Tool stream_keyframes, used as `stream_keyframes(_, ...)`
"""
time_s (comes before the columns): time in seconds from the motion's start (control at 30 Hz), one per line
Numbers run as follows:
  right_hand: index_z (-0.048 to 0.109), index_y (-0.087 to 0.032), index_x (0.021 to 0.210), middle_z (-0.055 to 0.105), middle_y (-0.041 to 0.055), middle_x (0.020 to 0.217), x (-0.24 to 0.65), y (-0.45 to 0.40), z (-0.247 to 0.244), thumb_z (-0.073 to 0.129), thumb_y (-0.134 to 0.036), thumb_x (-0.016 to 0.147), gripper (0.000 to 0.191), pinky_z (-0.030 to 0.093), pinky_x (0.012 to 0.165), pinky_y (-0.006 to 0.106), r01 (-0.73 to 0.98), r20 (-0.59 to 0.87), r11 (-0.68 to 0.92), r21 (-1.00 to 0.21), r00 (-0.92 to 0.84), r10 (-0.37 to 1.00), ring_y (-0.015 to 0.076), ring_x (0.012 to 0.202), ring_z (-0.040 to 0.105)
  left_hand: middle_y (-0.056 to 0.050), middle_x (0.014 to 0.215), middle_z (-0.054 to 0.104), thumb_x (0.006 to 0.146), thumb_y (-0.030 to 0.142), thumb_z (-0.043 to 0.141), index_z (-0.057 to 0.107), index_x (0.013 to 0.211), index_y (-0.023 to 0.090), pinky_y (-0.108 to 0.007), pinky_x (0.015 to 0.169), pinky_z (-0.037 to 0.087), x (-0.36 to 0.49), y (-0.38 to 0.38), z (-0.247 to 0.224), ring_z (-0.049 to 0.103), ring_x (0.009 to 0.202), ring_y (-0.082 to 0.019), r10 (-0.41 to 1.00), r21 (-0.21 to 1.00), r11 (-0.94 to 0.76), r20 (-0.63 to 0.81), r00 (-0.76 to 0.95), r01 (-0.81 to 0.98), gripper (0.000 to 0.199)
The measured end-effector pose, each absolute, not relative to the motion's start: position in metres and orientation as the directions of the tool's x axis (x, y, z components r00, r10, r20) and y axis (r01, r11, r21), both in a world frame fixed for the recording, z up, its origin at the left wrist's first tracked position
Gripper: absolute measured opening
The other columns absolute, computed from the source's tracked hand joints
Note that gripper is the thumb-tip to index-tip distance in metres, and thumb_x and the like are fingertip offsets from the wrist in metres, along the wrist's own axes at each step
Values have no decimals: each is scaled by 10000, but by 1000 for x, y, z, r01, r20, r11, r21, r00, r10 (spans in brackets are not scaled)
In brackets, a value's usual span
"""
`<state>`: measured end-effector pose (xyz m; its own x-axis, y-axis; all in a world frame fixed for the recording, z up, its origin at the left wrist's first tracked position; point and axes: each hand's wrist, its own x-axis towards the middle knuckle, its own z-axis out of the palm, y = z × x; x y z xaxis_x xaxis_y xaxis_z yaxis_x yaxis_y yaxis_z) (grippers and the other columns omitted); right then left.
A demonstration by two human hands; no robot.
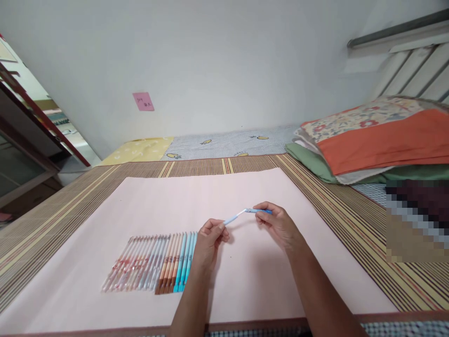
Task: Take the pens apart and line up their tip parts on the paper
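Observation:
My left hand [212, 236] pinches a light blue pen part [230, 219], from which a thin white section points up to the right. Opposite it, my right hand [279, 224] grips a blue pen part [253, 210] with a darker blue end. The tips of the two parts meet or nearly meet at an angle above the pink sheet [245, 281]; whether they are joined I cannot tell. Left of my left hand lies a neat row of pens: clear ones with reddish marks [135, 264], brown and peach ones [169, 264], and turquoise ones [184, 262], partly hidden by my left wrist.
The sheet lies on a striped bamboo mat [73, 201]. Folded bedding with an orange and floral cover [379, 135] is piled at the right, near a blurred patch. Behind the mat are a patterned cloth [224, 145] and a wall with a pink note [143, 101].

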<state>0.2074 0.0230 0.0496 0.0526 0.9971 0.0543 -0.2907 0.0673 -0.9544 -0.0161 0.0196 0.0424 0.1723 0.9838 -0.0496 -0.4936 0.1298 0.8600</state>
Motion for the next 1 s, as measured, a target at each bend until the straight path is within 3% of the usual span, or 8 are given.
stream_keyframes(0.43, 761, -190, 860, 594, -13, 655, 214, 23, 46, 844, -343, 698, 238, 384, 611, 289, -95, 90, 85, -992, -40, 995, 140, 642, 505, 24, 568, 632, 749, 369, 825, 692, 841, 165, -232, 602, 420, -27, 22, 52, 541, 560, -111, 986, 974, -3, 41, 163, -227, 260)
stream_keyframes(0.73, 759, -214, 837, 585, -24, 621, 185, 27, 38, 839, -301, 713, 171, 348, 569, 285, -354, 104, 72, -932, -74, 992, 135, 591, 516, -27, 633, 703, 772, 420, 815, 678, 806, 157, -242, 565, 449, -24, 18, 58, 591, 540, -125, 972, 956, 73, -5, 236, -283, 299)
stream_keyframes(1.0, 782, -212, 885, 623, -11, 682, 180, 23, 44, 838, -346, 740, 205, 397, 608, 296, -309, 144, 116, -944, -68, 987, 147, 633, 569, 0, 434, 586, 760, 623, 752, 659, 702, 144, -217, 426, 298, -16, 17, 55, 460, 368, -93, 959, 943, 201, -134, 249, -267, 491)
